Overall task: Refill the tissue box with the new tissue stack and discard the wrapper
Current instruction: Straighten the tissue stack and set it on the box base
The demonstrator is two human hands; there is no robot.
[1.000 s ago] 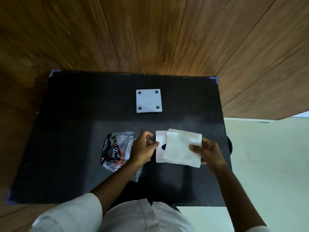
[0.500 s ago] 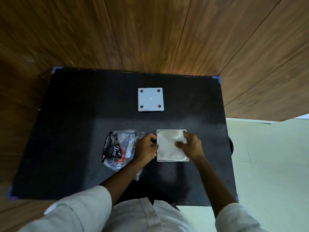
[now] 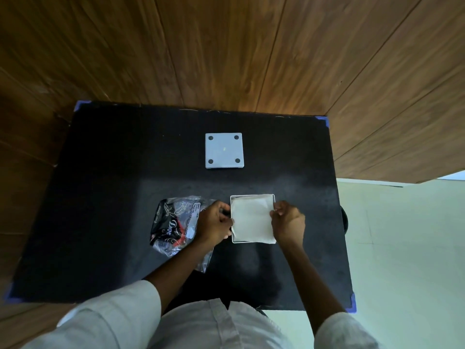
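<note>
Your tissues (image 3: 251, 219) have just dropped into the box (image 3: 252, 196), left hand (image 3: 215, 222) and right hand (image 3: 288, 221) pinching their edges; wrapper (image 3: 176, 222) remains left.

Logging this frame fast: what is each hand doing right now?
Left hand: curled against the tissue box, steadying its left edge.
Right hand: pinching the tissue stack at its right edge.

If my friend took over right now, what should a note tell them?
Left hand: grips the box's left edge.
Right hand: tucking the tissues' right edge into the box.
Tissues: in the open box, not fully flat.
Lid: farther back on the table, apart.
Wrapper: empty, left of the box.
Left to do: press tissues down, close the box, discard the wrapper.
</note>
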